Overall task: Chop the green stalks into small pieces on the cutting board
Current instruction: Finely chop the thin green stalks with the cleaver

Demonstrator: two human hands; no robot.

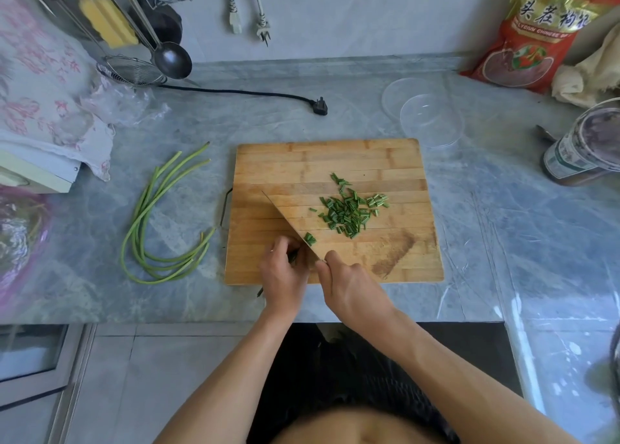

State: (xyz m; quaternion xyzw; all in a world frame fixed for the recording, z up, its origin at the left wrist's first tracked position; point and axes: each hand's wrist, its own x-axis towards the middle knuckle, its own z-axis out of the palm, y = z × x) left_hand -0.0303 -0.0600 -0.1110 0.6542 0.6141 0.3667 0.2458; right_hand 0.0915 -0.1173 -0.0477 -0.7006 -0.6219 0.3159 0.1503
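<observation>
Grip on the knife is taken by the right hand, fingers curled round the handle at the near edge of the cutting board; the blade is laid diagonally across the board, tip pointing toward its far-left side. A short bunch of stalk ends is pinned by the left hand, fingers curled down onto it just left of the blade; the stalks under the fingers are mostly hidden. This hold is judged to keep the bunch steady and the fingertips tucked back from the edge. A few fresh pieces lie against the blade, and the chopped pile is gathered near the board's centre, right of the blade, so the cutting zone is kept free. Uncut green stalks are laid on the worktop left of the board, apart from it, so the task is judged part done. Bare wood is seen on the board's far half and right side. A clear bowl sits just beyond the board's far-right corner.
</observation>
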